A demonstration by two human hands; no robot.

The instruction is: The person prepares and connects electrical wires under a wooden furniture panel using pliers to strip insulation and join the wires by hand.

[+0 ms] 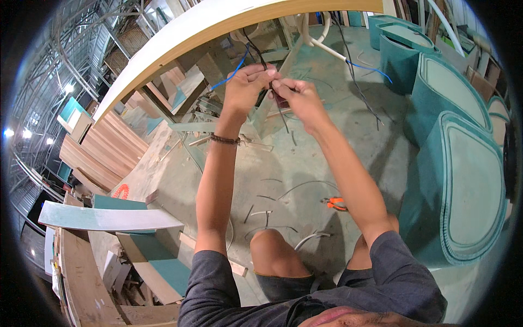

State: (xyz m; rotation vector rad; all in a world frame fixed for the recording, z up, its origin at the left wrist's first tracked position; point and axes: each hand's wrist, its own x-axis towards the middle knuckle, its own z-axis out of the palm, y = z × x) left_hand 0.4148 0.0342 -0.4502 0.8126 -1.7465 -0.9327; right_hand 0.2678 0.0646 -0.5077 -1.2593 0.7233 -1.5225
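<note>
Both my hands are raised beneath the curved edge of a white-topped panel, pinching a thin black cable. My left hand is closed on the cable where it comes down from under the panel. Right beside it, fingertips nearly touching, my right hand grips the same cable, whose end dangles below. What lies between the fingertips is too small to make out. A blue wire hangs close to my left hand. To the right, a white conduit with a black cable and a blue wire droops from the panel.
Orange-handled pliers lie on the concrete floor among cable offcuts. Large teal curved pieces stand along the right. At left are stacked wooden panels, a white curved board and a wooden box with scraps.
</note>
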